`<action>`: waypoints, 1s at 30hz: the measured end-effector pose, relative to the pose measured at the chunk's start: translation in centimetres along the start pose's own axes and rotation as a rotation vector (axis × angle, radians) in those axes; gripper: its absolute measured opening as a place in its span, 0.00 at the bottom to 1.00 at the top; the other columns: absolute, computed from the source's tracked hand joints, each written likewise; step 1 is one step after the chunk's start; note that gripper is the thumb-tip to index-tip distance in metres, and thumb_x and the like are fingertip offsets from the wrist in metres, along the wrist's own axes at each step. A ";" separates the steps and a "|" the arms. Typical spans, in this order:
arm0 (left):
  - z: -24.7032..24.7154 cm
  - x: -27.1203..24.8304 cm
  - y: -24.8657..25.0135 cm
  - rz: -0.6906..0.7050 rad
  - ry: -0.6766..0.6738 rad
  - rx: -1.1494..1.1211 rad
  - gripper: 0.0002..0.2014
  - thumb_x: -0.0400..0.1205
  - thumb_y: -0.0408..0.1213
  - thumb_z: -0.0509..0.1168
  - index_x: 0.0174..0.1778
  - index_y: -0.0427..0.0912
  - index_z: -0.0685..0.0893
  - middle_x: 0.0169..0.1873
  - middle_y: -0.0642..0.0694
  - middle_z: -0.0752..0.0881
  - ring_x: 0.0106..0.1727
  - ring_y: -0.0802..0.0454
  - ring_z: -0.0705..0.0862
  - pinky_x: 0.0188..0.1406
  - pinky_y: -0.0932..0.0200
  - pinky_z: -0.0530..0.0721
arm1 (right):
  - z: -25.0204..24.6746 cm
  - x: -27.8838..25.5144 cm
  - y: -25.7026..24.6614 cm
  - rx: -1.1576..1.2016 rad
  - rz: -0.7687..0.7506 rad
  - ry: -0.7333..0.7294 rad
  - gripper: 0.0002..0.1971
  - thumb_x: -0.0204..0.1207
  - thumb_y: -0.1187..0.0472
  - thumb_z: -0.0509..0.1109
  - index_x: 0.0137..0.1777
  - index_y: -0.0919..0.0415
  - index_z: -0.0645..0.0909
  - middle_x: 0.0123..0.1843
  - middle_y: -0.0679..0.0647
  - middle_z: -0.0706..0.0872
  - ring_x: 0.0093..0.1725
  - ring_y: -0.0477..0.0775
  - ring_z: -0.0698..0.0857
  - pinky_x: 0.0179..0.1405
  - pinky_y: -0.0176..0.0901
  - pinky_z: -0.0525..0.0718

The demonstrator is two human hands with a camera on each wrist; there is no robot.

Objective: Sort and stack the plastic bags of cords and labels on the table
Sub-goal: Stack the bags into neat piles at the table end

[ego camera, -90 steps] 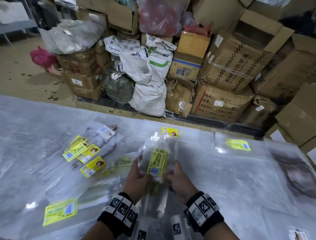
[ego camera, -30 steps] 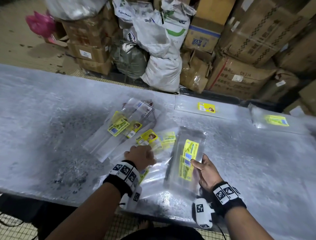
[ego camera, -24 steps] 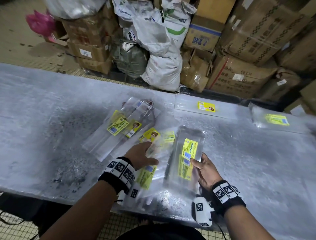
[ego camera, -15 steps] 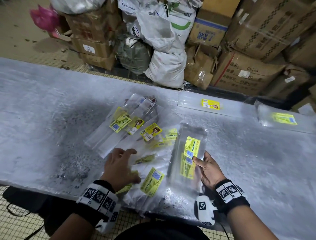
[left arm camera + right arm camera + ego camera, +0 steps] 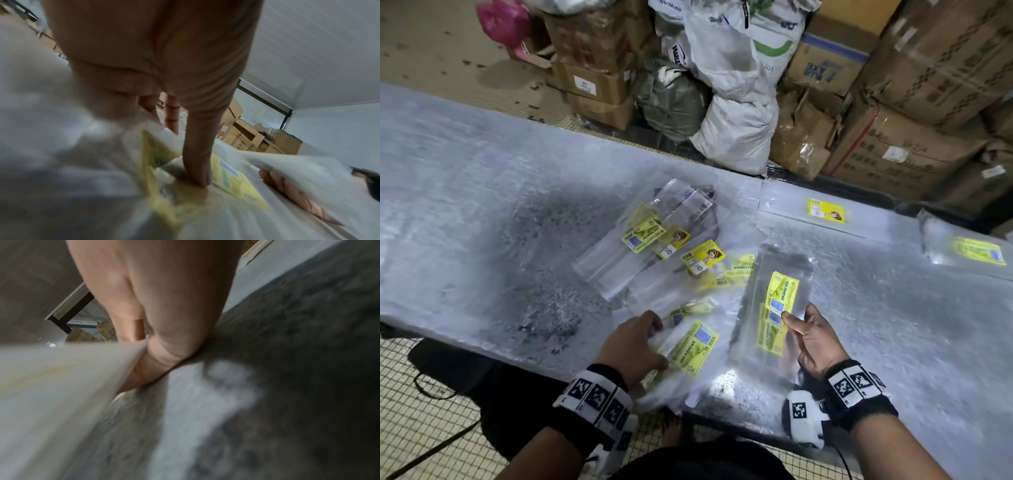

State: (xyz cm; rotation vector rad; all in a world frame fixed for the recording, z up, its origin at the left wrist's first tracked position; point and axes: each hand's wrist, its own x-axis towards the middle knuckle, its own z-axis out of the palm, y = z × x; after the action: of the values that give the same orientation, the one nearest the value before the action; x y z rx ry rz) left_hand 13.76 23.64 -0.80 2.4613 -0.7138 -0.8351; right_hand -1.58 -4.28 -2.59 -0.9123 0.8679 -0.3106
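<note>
The right hand (image 5: 813, 337) had its grip on a gathered stack of clear bags (image 5: 770, 308), thumb on the top bag's yellow "KEK PANDAN" label, fingers underneath, and the far end tilted up off the worktop (image 5: 482, 192). Just beside that grip, the left hand (image 5: 633, 346) pinched the near edge of a loose KEK PANDAN bag (image 5: 693, 347), thumb pressed on top in the left wrist view, fingers tucked under the plastic. So that looked like the next bag headed for the stack!

Beyond the left grip, an unsorted heap of bags (image 5: 664, 240) lay fanned and overlapping, mixing pandan labels with others that carried a brown picture. Well apart, beyond the right grip near the far edge, one flat bag with a yellow label (image 5: 825, 209) lay alone, and another labelled bag (image 5: 977, 251) lay further right.

Judging by that, the sort was only partly done: one stack in hand, and most of the heap left to split by label. Whether the far two were started piles, I couldn't tell.
</note>
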 end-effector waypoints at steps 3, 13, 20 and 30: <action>-0.2 0.1 0.6 0.078 -0.026 0.022 0.08 0.72 0.39 0.74 0.41 0.54 0.82 0.36 0.56 0.81 0.39 0.57 0.80 0.39 0.62 0.76 | 0.2 -0.4 -0.1 -0.022 0.002 0.013 0.12 0.80 0.79 0.63 0.57 0.66 0.79 0.53 0.58 0.92 0.46 0.51 0.93 0.44 0.38 0.91; -0.9 0.6 2.0 0.146 -0.281 -0.408 0.11 0.80 0.28 0.70 0.50 0.47 0.78 0.40 0.52 0.85 0.39 0.61 0.80 0.45 0.64 0.80 | 0.5 -1.3 -0.8 -0.023 0.013 0.080 0.14 0.83 0.79 0.61 0.46 0.59 0.75 0.55 0.64 0.89 0.43 0.53 0.92 0.45 0.47 0.91; -1.0 1.5 4.7 0.199 -0.171 -0.708 0.17 0.78 0.16 0.62 0.55 0.42 0.77 0.35 0.48 0.88 0.35 0.51 0.82 0.28 0.62 0.80 | 0.0 -2.6 -3.8 -0.106 -0.152 0.240 0.18 0.80 0.83 0.61 0.57 0.59 0.78 0.40 0.56 0.88 0.35 0.52 0.86 0.26 0.34 0.82; 3.3 4.5 11.7 0.271 -0.064 -0.782 0.31 0.69 0.26 0.59 0.62 0.64 0.72 0.63 0.49 0.83 0.57 0.50 0.86 0.42 0.49 0.85 | 4.2 -4.3 -2.7 0.082 -0.077 0.036 0.24 0.82 0.74 0.53 0.70 0.49 0.76 0.61 0.47 0.88 0.54 0.42 0.88 0.52 0.35 0.84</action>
State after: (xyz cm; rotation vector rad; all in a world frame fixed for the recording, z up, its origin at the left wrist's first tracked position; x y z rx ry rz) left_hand 10.84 11.19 1.36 1.6122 -0.5762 -0.8755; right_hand -0.81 -1.07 3.11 -0.8675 0.8488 -0.4275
